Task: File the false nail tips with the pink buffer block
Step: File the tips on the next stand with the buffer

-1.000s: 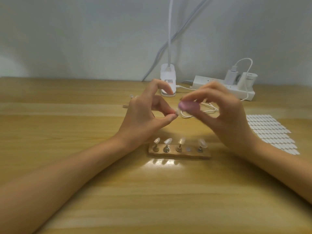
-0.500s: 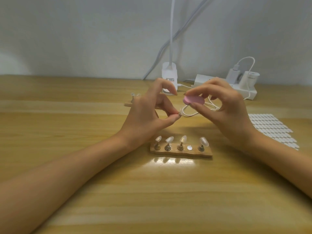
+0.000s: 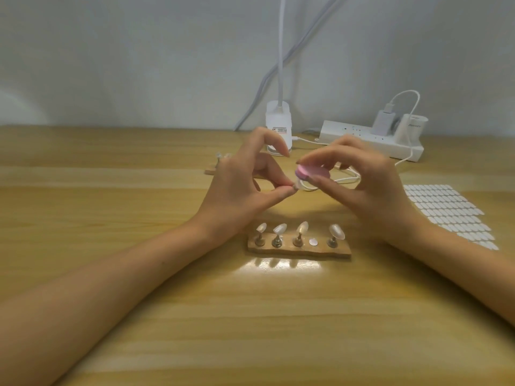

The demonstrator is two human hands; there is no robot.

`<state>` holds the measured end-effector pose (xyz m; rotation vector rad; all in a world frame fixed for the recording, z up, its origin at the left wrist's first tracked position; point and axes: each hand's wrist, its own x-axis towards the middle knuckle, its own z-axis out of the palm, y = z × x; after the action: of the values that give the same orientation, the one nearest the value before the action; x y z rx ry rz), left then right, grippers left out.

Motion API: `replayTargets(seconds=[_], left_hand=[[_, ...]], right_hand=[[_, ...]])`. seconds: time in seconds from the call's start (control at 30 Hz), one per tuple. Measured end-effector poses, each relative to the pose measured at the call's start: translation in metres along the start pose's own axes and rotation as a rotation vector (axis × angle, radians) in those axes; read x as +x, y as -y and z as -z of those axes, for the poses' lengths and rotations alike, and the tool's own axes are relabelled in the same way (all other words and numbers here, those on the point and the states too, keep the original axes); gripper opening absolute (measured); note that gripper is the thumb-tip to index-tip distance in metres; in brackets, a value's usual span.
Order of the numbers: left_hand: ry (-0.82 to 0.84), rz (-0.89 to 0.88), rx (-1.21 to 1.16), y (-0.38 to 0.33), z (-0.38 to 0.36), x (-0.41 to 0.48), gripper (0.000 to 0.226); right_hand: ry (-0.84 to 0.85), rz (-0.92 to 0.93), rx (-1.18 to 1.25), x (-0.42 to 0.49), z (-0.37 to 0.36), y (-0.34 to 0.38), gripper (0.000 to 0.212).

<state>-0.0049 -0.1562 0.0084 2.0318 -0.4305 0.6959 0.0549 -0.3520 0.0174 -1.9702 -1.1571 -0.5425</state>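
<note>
The wooden nail stand [image 3: 299, 246] on the desk [image 3: 250, 316] serves as the landmark. Above and just behind it, both hands meet in the air. The left hand [image 3: 242, 190] has its grip narrow, thumb and a finger pinched on a small clear false nail tip [image 3: 298, 185], apparently by its holder, though that part is hidden between the fingers. The right hand [image 3: 370, 185] grips the pink buffer block [image 3: 311, 171] between thumb and fingers, with the block's lower edge touching, or all but touching, the tip. Holding the tip clear of the stand probably lets the person turn it freely and brace it against the buffer's push.

On the stand, four more tips [image 3: 302, 228] sit upright on metal pegs, and one bare round pad [image 3: 313, 242] between the third and fourth likely marks where the held tip belongs. To the right of the stand lies a sheet of white adhesive tabs [image 3: 446, 213]. Behind the stand, near the wall, are a white power strip [image 3: 370, 142] and a lamp base [image 3: 278, 126]. Behind the stand to the left, partly hidden by the left hand, a second stand [image 3: 214, 168] shows.

Filing looks under way on one tip, with the others waiting.
</note>
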Motion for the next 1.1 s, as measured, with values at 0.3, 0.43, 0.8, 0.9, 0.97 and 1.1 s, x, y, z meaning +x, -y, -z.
replayTargets(seconds=[0.3,0.43,0.8,0.9,0.97,1.1], left_hand=[[-0.018,0.0,0.002,-0.001,0.0,0.0,0.041],[-0.027,0.004,-0.013,-0.001,-0.001,-0.001,0.044],[-0.028,0.005,-0.002,0.0,0.0,-0.001,0.046],[-0.031,0.027,-0.016,-0.001,0.0,0.0,0.047],[-0.028,0.02,-0.015,0.0,0.0,0.0,0.046],[-0.028,0.006,-0.006,0.002,0.0,0.0,0.045]], right_hand=[[-0.032,-0.054,0.036,0.002,0.002,0.002,0.019],[0.003,0.086,0.011,-0.003,-0.002,0.007,0.019],[0.022,0.115,-0.032,-0.002,-0.002,0.005,0.019],[-0.065,0.049,-0.043,0.003,0.007,0.001,0.017],[-0.059,0.108,-0.021,0.002,0.006,0.003,0.018],[0.015,0.122,-0.048,-0.001,0.001,0.002,0.018]])
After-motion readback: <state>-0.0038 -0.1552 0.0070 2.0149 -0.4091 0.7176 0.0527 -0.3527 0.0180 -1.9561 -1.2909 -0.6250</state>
